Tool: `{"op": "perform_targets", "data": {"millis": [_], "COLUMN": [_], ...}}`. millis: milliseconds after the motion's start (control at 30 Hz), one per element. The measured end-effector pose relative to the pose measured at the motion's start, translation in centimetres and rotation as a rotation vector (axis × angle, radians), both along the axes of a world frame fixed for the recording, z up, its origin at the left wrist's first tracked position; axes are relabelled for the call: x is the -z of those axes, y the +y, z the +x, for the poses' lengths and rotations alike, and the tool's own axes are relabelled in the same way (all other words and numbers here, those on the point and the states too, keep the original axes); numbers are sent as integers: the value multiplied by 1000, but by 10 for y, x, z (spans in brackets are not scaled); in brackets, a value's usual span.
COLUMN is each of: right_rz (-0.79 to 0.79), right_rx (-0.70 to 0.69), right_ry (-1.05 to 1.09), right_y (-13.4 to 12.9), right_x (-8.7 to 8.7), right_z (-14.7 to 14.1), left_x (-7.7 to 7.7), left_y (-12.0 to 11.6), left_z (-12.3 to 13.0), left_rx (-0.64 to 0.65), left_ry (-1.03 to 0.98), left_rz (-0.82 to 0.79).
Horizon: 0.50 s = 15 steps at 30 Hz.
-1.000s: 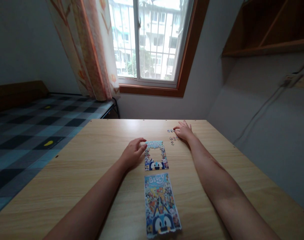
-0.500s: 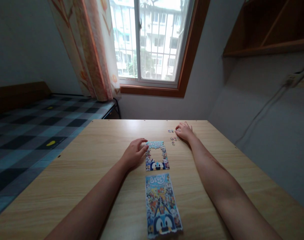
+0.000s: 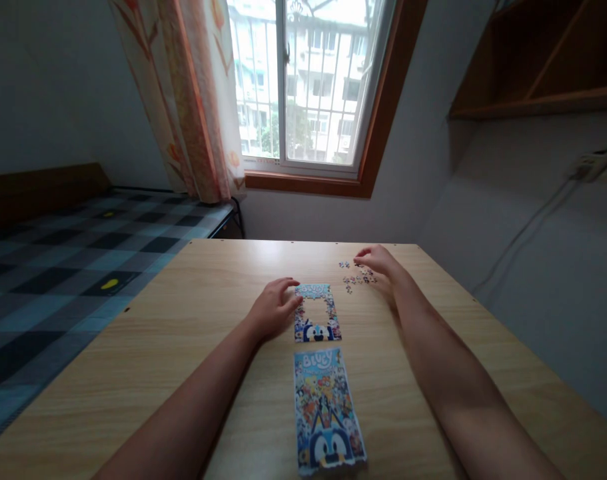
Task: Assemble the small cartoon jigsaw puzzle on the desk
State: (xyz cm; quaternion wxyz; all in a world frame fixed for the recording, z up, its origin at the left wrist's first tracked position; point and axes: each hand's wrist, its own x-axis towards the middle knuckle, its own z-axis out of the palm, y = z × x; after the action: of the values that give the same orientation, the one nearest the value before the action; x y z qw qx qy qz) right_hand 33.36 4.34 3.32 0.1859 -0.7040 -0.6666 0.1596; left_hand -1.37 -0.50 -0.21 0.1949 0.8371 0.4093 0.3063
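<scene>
A partly assembled jigsaw puzzle [image 3: 318, 333] lies flat on the table, its border joined around a bare gap in the middle. My left hand [image 3: 276, 308] rests at the puzzle's upper left edge, thumb and fingers apart, holding nothing. Beyond it to the right, several loose puzzle pieces [image 3: 353, 281] are scattered. Above them my right hand [image 3: 380, 259] has its thumb and fingertips pinched on a small dark puzzle piece [image 3: 357, 263]. Closer to me lies a printed picture sheet [image 3: 328, 407] showing a blue cartoon dog, with a torn lower edge.
The wooden table [image 3: 223, 280] reaches toward a window [image 3: 318, 93] with a curtain [image 3: 193, 120] beside it. On the left is a bed [image 3: 148, 220] with a checked cover. A wooden shelf [image 3: 543, 100] and a cable [image 3: 523, 230] are on the right wall.
My right hand has lifted a little off the pieces and pinched its fingers, uncovering more loose pieces beneath. My left hand stays by the puzzle. The whole view has shifted slightly.
</scene>
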Motion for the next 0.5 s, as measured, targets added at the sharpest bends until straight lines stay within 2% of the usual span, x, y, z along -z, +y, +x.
{"op": "perform_targets", "data": {"millis": [100,267,367,500], "right_rz": [-42,-251,-406,-588], "right_rx": [-50,-307,-460,-570], "right_ry": [104,160,147,300], "right_y": [-7,-27,-36,-40], "right_x": [-23,-52,-54,-43], "right_z": [1,-26,-53,-82], "left_x": [0,-2,-2,-3], "left_y": [-2,-7,-8,-9], "left_z": [1,2,1,1], "left_rx": [-5,23,36,54], "left_ry": [31,88,117,158], "left_rz": [6,37,52,60]}}
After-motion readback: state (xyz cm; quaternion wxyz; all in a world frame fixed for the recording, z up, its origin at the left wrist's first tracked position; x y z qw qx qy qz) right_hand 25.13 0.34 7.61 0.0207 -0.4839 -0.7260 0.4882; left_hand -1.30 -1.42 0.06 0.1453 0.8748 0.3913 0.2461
